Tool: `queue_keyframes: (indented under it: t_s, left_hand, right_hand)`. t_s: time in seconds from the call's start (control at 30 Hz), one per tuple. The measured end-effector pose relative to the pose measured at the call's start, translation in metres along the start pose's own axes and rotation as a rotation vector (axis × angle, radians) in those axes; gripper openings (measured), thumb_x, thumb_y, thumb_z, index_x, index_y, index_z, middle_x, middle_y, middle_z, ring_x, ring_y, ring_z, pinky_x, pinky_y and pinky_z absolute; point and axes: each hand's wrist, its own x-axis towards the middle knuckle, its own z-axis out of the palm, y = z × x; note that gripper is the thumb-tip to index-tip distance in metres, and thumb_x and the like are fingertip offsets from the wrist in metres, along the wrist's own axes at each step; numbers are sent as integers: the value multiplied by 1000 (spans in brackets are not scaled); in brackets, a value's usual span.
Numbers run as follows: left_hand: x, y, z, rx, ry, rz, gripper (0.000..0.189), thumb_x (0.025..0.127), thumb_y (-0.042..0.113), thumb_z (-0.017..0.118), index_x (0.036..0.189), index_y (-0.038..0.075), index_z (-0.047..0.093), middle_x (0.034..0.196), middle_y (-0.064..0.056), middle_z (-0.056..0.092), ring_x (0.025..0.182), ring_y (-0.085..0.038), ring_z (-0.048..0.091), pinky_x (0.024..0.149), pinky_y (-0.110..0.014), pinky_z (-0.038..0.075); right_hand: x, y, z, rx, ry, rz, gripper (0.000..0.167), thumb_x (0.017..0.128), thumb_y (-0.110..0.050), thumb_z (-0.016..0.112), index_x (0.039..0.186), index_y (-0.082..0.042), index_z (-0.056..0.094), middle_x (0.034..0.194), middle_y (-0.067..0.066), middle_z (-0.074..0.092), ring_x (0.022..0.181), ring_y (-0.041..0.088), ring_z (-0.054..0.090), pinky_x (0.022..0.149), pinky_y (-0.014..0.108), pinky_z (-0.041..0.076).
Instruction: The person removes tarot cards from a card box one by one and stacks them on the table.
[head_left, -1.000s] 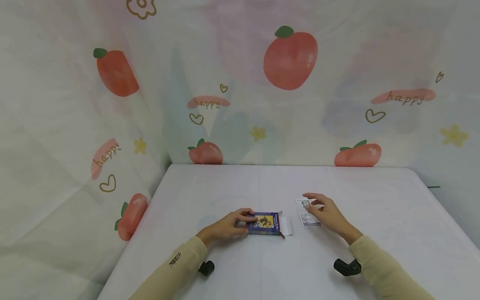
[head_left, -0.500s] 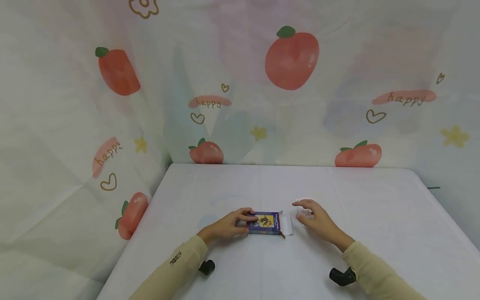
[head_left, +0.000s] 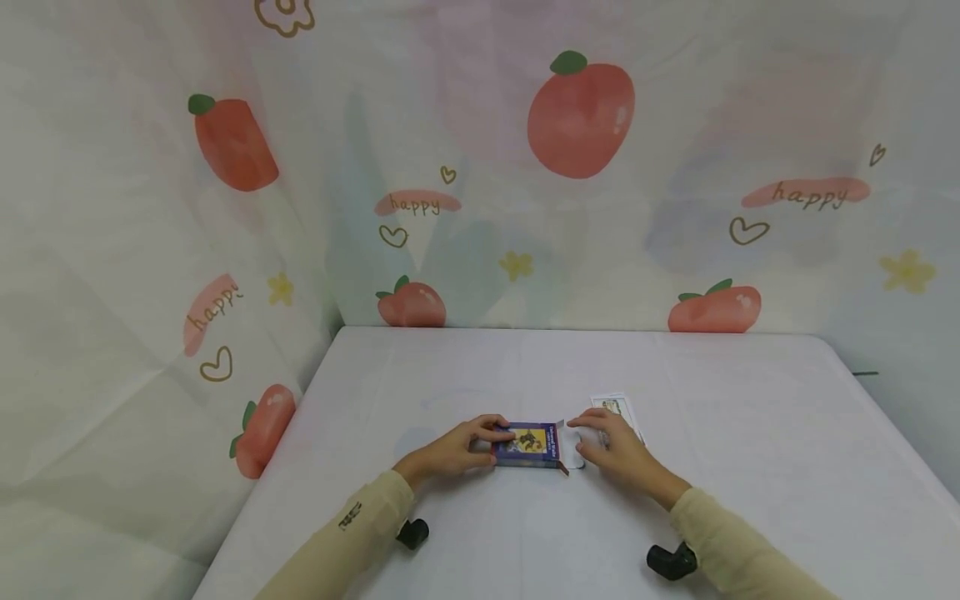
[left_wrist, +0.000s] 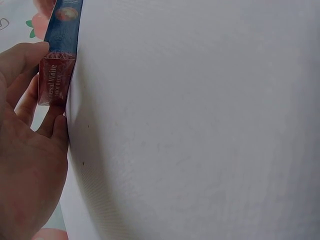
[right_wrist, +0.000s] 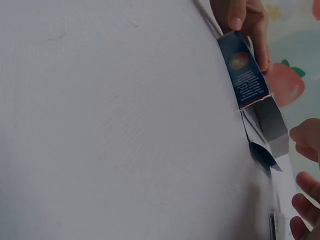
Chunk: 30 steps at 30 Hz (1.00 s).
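While the left hand [head_left: 453,450] grips the blue box [head_left: 528,443] by its closed end on the bench [head_left: 450,367], the right hand [head_left: 621,450], with thumb and fingers apart, is beside the open flap [head_left: 569,450], partly covering the cards [head_left: 612,403].

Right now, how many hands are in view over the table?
2. The left hand grips the closed end of the tarot box; the right hand is at the opposite end, beside its open flap.
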Motion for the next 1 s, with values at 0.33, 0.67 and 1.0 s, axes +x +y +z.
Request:
queue_keyframes:
  t_s: [0.33,0.67,1.0]
  left_hand:
    - [1,-1,-2,-14,-6,21,51,96,8,65,145,18,56,156,-1,41,153,-26,27,125,-54,22]
    - [1,-1,-1,-17,-11,32,51,96,7,65,145,15,56,156,-3,41,152,-26,29,124,-53,23]
    - [0,0,-1,-10,-19,17,50,97,9,65,145,16,56,157,-2,40,153,-26,28,125,-54,22]
  right_hand:
    - [4,-9,4,-57,-25,9,32,86,-9,76,118,-7,75,132,20,60,126,45,51,105,66,39]
    - [8,-4,14,-110,-37,15,39,81,-16,82,120,-11,76,141,19,58,134,46,47,108,70,33]
    - [12,-7,19,-125,-54,75,40,82,-21,82,120,-11,75,147,16,54,140,44,39,109,69,24]
